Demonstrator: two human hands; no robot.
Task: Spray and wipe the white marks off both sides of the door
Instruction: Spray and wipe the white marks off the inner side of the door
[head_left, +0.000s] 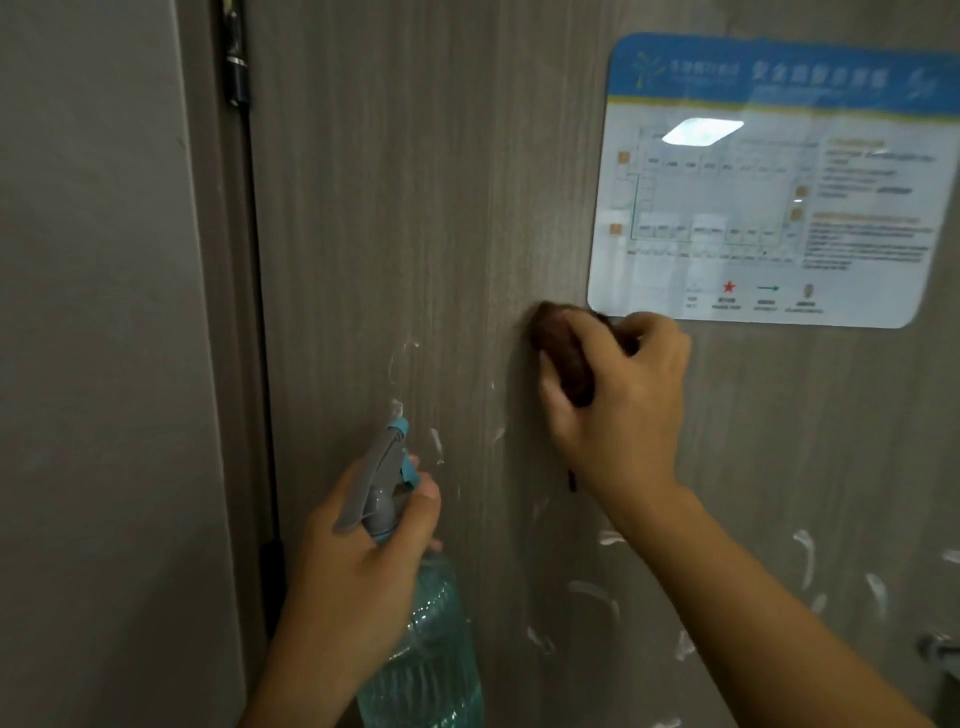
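The door's plan sign (769, 182) is too blurred to read.

Cloth (563, 358) right of spray bottle (415, 597)

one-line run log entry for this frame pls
phase: wiping | right hand: presses brown cloth on door | left hand: holds spray bottle | white marks: remain

Laminated floor-plan sign (769, 182) upper right; grey wall (93, 364) left.
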